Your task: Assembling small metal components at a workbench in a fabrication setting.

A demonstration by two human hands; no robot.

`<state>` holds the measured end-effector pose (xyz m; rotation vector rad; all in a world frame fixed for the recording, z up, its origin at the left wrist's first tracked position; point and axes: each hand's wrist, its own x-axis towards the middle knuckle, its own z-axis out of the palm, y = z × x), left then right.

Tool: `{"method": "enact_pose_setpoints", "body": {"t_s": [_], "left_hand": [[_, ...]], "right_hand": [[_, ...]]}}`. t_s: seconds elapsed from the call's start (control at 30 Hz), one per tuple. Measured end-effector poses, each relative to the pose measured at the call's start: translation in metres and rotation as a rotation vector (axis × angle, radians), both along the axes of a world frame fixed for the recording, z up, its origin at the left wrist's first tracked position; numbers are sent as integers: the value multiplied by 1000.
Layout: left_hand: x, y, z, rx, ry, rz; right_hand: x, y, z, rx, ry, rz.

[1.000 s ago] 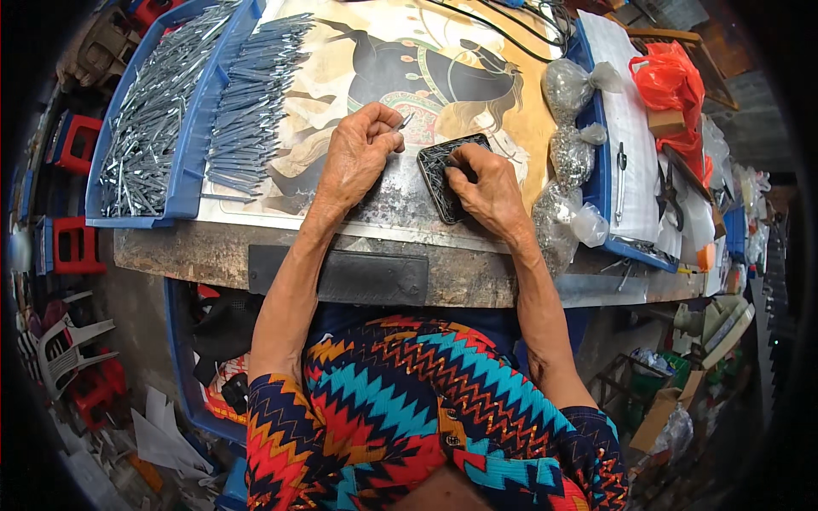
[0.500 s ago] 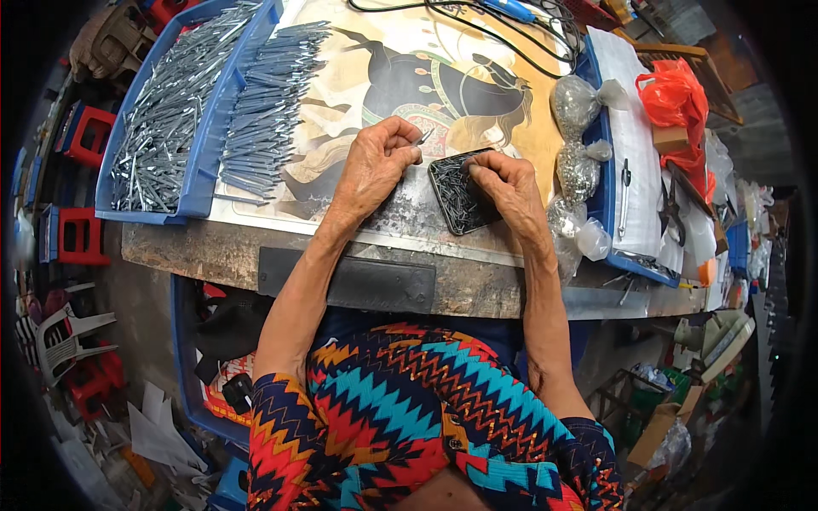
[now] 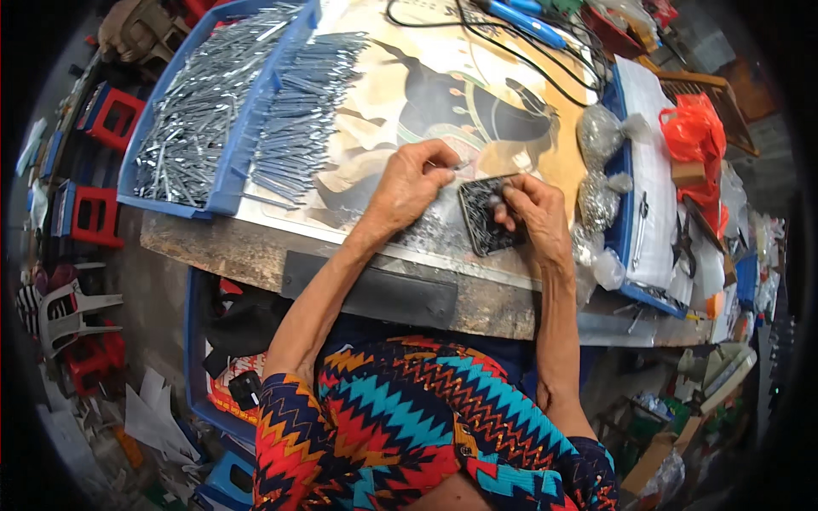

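My left hand [image 3: 413,187] is held over the printed sheet, its thumb and forefinger pinched on a small, thin metal piece [image 3: 463,164] that points to the right. Its exact kind is too small to tell. Just to the right lies a small dark shallow tray [image 3: 464,218] filled with short dark metal pins [image 3: 487,223]. Over the tray's right side hangs my right hand [image 3: 544,217], thumb and fingertips drawn together among the pins. Whatever those fingertips may hold is hidden.
A blue bin [image 3: 223,201] of long grey metal rods stands at the left, with a row of similar rods [image 3: 302,119] beside it. Tied clear bags [image 3: 599,136] of small parts line the right, near a blue tray [image 3: 626,294]. Black cables [image 3: 503,43] and a blue-handled tool [image 3: 532,27] lie at the back.
The whole view has shifted, so the bench appears lower and farther right. My right fingers have curled in more over the tray. My left hand keeps its pinch on the small metal piece.
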<state>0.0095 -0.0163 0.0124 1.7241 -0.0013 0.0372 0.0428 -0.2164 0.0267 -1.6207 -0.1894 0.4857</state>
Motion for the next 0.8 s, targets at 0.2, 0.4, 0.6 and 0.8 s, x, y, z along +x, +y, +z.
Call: {"method": "enact_pose_setpoints", "body": {"t_s": [0.2, 0.4, 0.6, 0.8], "left_hand": [[22, 26, 8, 152, -117, 91], [68, 97, 1, 588, -356, 310], [108, 154, -8, 945, -525, 403], [118, 177, -23, 1155, -436, 377]], "right_hand": [[-3, -4, -1, -1, -31, -24], [-5, -2, 3, 191, 19, -47], [-3, -3, 5, 267, 61, -34], [-2, -1, -1, 315, 81, -28]]}}
